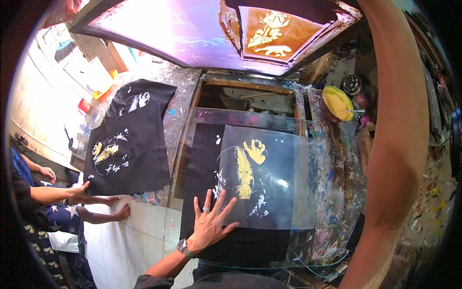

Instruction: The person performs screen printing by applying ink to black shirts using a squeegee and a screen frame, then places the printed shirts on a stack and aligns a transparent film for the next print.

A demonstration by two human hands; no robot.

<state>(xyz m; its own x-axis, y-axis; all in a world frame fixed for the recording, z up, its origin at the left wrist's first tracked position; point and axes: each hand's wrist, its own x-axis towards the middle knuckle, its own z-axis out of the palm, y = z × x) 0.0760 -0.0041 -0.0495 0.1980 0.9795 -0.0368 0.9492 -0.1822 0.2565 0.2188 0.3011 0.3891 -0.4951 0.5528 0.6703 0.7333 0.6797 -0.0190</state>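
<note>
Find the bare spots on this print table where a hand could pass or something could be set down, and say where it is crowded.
Bare room: the paint-spattered strip between the black garment and the glass plate. Crowded: the right side, with the yellow bowl and tins, and the plate's centre, where the left hand presses the clear film.

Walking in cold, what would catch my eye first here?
Probably the gold and white print on the black cloth at centre, under a clear sheet that the left hand presses flat with spread fingers. Above it a raised printing screen glows purple with a gold stencil, where the right arm reaches up. To the left lies a second printed black cloth, touched by another person's hand.
</note>
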